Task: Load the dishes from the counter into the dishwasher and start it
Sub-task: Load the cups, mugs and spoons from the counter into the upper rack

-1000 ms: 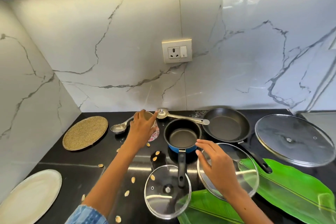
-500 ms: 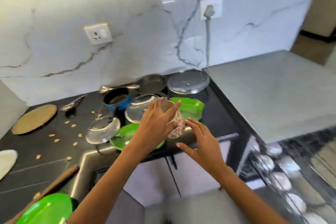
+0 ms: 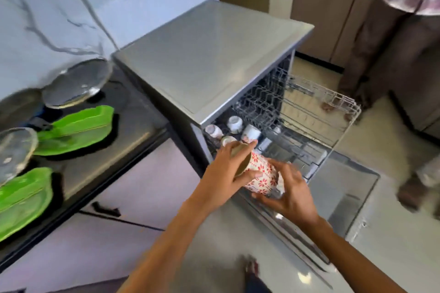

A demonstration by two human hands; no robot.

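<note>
— Where was the cup [image 3: 260, 175]?
— Held tilted over the open dishwasher [image 3: 214, 59], just above its rack [image 3: 309, 112].
— And the hands?
— Left hand [image 3: 226, 173] gripped its rim; right hand [image 3: 289, 194] cupped its base.

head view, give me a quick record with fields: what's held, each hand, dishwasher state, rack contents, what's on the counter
held: floral cup, tilted on its side
left hand: grips the cup at its rim
right hand: cups its base
dishwasher: door down, upper rack pulled out
rack contents: white cups at its left end
counter: green leaf-shaped plates, glass lids
</note>
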